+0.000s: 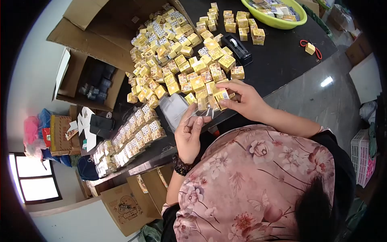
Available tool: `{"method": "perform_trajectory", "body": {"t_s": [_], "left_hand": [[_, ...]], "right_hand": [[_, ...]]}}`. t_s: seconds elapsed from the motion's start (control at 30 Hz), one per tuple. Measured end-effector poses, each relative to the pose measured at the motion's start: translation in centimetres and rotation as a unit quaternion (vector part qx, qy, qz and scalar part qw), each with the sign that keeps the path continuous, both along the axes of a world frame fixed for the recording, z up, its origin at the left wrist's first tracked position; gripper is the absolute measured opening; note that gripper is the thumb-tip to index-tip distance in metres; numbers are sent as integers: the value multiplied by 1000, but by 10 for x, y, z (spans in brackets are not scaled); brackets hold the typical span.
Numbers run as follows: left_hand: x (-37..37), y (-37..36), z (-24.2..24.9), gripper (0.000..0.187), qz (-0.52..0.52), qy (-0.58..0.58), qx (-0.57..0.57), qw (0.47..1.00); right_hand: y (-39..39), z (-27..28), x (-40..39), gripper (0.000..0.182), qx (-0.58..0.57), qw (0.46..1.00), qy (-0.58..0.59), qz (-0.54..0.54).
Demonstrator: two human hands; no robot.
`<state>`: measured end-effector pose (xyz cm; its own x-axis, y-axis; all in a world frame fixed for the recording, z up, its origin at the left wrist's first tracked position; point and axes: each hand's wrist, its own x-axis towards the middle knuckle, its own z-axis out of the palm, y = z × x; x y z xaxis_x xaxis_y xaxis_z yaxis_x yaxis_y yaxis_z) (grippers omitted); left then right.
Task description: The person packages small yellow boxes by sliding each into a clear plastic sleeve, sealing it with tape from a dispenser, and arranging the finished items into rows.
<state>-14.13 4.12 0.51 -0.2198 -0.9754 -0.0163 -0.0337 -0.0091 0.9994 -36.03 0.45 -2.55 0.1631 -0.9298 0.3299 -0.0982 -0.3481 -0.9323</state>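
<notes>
My right hand [244, 101] is closed round a small yellow box [221, 97], fingers on its top and thumb at its lower edge. Just left of it, my left hand [191, 131] pinches a clear plastic sleeve [206, 111] between thumb and fingers. The sleeve's right end meets the yellow box. Beside my left fingers, a stack of clear plastic sheets [174, 109] lies on the black table [278, 60]. Beyond both hands spreads a large pile of small yellow boxes [197, 82], spilling out of a cardboard carton [96, 36].
A black tape dispenser [238, 48] stands behind the pile. Neat rows of boxes [139, 129] line the left side. At the back are a green basin [278, 20] of packets and red scissors [317, 52]. A phone [101, 123] lies far left.
</notes>
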Motion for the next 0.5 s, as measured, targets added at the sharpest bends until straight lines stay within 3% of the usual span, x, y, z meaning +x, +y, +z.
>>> {"method": "perform_trajectory", "body": {"t_s": [0.1,0.17,0.27,0.5], "left_hand": [[2,2,2,46,-11,-40,-31,999],[3,3,2,45,-19,-70,-54,996],[5,3,-3,45,-1,-75,-71,995],[3,5,2,42,23,-114,-104,988]], "right_hand": [[1,16,2,44,52,993,54,87],[2,10,12,41,122,977,-157,81],[6,6,24,36,119,960,-249,54],[11,12,33,30,99,948,-302,34]]}}
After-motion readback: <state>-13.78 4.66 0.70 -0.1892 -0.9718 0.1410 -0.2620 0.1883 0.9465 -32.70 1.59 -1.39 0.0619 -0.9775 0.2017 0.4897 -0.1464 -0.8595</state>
